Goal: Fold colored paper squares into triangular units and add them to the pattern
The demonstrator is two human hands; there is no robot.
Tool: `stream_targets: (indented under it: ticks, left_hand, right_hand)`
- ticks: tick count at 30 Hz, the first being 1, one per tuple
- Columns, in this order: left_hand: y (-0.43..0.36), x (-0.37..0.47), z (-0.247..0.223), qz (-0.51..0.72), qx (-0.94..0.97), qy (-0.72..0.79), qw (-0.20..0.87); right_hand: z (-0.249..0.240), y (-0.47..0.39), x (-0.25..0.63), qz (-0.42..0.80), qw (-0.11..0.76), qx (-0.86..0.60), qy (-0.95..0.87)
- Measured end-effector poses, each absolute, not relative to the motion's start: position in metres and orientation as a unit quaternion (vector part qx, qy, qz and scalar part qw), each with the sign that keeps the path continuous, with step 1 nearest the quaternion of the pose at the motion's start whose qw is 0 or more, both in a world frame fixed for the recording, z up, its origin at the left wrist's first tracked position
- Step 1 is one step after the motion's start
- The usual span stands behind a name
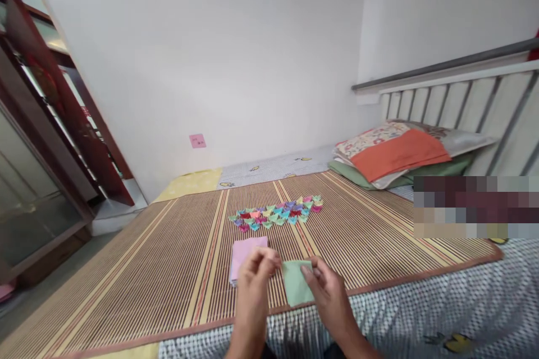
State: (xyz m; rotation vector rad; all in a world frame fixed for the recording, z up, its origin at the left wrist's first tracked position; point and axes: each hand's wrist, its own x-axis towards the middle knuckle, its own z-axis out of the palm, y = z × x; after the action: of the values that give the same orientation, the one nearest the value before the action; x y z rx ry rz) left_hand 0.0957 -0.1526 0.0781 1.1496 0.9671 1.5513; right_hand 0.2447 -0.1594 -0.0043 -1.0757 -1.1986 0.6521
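Note:
A light green square of paper [297, 285] hangs upright between my hands, near the front edge of the mat. My right hand [330, 291] is closed on its right side, thumb on the near face and fingers behind. My left hand [256, 272] is closed in a pinch at the paper's upper left corner; its fingertips are slightly blurred. Just behind the left hand lies a stack of square paper [244, 252] with a pink-lilac sheet on top, partly covered by that hand. Farther back, several small folded paper pieces [278, 214] in many colours lie in slanting rows.
A striped woven mat [168, 258] covers the bed, over a checked sheet [421, 303]. Pillows [391, 151] are piled at the right by the slatted headboard [475, 106]. A pink note [197, 141] is on the white wall. At the left is a doorway with a dark red door [71, 95].

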Motion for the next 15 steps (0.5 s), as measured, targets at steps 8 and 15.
stream_targets:
  ticks: [8,15]
  left_hand:
    - [-0.104,0.082,0.075,0.614,0.446,0.333,0.56]
    - [-0.047,0.082,0.077,0.644,0.391,0.304,0.584]
  right_hand:
    - [0.066,-0.097,0.204,0.358,0.657,-0.384,-0.541]
    - [0.061,-0.046,0.19,0.394,0.667,-0.357,-0.522]
